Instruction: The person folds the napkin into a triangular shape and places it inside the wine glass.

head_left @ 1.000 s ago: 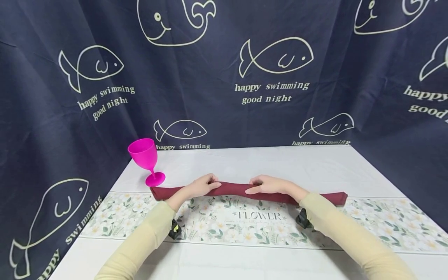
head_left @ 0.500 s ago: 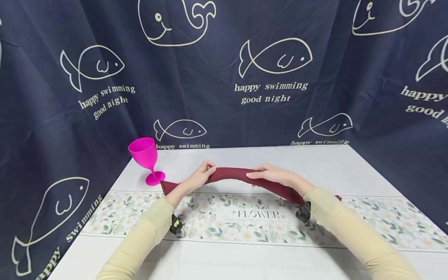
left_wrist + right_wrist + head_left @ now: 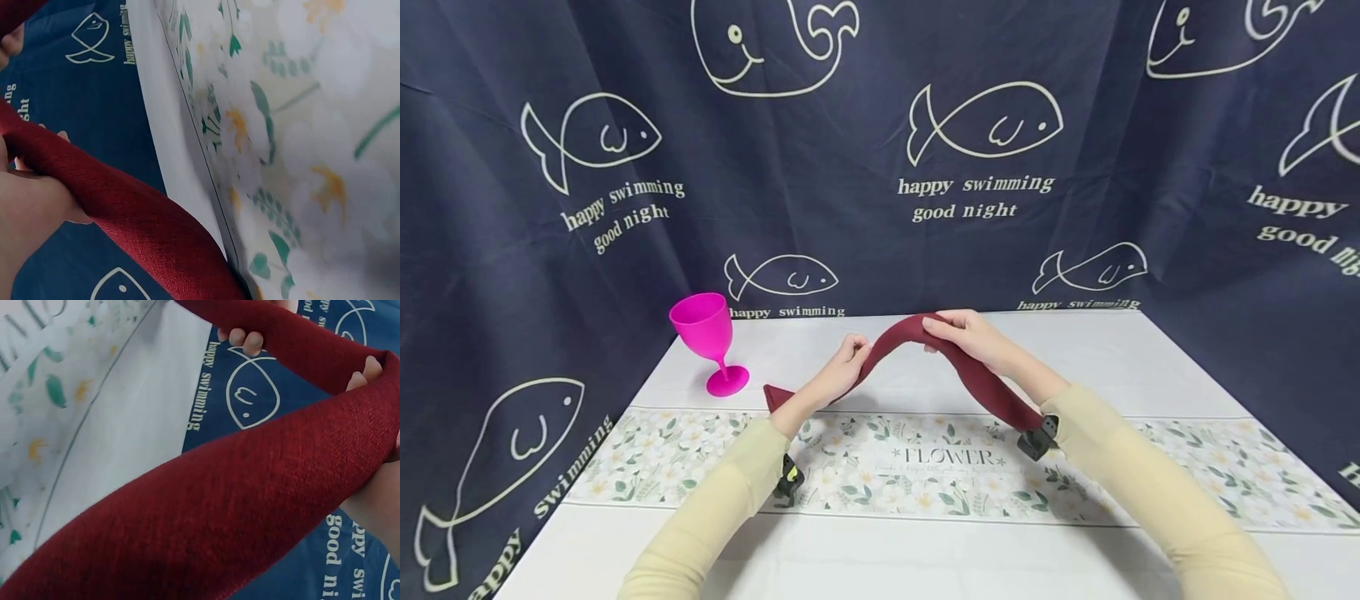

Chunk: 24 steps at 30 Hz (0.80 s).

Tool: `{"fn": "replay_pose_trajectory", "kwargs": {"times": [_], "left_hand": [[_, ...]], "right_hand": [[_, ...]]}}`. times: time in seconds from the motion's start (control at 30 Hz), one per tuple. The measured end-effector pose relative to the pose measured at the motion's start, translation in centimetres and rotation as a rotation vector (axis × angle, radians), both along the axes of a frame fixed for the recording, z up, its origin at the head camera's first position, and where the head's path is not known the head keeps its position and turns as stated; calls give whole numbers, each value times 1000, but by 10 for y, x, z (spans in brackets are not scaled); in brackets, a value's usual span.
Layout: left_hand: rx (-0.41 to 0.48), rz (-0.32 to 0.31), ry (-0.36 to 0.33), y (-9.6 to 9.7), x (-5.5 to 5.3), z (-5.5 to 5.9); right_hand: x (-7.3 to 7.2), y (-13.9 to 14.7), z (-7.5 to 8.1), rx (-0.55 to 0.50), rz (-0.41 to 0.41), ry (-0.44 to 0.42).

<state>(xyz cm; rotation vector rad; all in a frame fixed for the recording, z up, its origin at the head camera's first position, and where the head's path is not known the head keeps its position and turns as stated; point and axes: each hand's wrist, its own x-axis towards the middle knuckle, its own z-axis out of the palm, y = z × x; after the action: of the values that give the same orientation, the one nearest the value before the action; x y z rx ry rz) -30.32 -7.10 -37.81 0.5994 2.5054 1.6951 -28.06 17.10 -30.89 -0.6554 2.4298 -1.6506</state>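
Observation:
A dark red cloth point(image 3: 992, 387), rolled into a long band, arches above the table in the head view. At the top of the arch my right hand point(image 3: 976, 337) grips it, thumb on the near side. My left hand point(image 3: 837, 372) pinches the roll lower down and to the left. In the left wrist view the cloth point(image 3: 147, 222) slants down from the left hand point(image 3: 31, 209). The right wrist view has the cloth point(image 3: 206, 500) crossing close up, with the right hand's fingertips point(image 3: 369, 370) curled over it. My right forearm hides one end of the roll.
A bright pink goblet point(image 3: 703, 325) stands upright at the table's back left. Under the hands, a floral printed band point(image 3: 925, 492) runs across the white table point(image 3: 880, 554). A dark blue curtain point(image 3: 850, 175) with fish drawings hangs behind and at both sides.
Both hands have lifted the cloth roll off the table, the right one higher than the left. Its middle has bent into a steep arch, and its left end has slid rightward from the goblet.

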Motion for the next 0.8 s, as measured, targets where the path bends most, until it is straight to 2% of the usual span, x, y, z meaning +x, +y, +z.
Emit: {"fn": "replay_pose_trajectory", "kwargs": {"times": [0.13, 0.27, 0.37, 0.43, 0.57, 0.67, 0.8], "left_hand": [[41, 9, -21, 5, -2, 3], [126, 3, -40, 8, -1, 9], [200, -25, -17, 11, 3, 17], [197, -52, 31, 12, 7, 23], [117, -113, 161, 12, 12, 31], [63, -133, 239, 11, 9, 31], [23, -130, 301, 9, 1, 27]], "right_hand": [[-1, -5, 8, -70, -5, 21], [0, -8, 17, -118, -15, 37], [0, -11, 25, -157, -22, 42], [1, -13, 31, -188, -16, 43], [3, -15, 41, -246, 6, 51], [3, -16, 48, -283, 11, 52], [4, -17, 55, -327, 16, 49]]}}
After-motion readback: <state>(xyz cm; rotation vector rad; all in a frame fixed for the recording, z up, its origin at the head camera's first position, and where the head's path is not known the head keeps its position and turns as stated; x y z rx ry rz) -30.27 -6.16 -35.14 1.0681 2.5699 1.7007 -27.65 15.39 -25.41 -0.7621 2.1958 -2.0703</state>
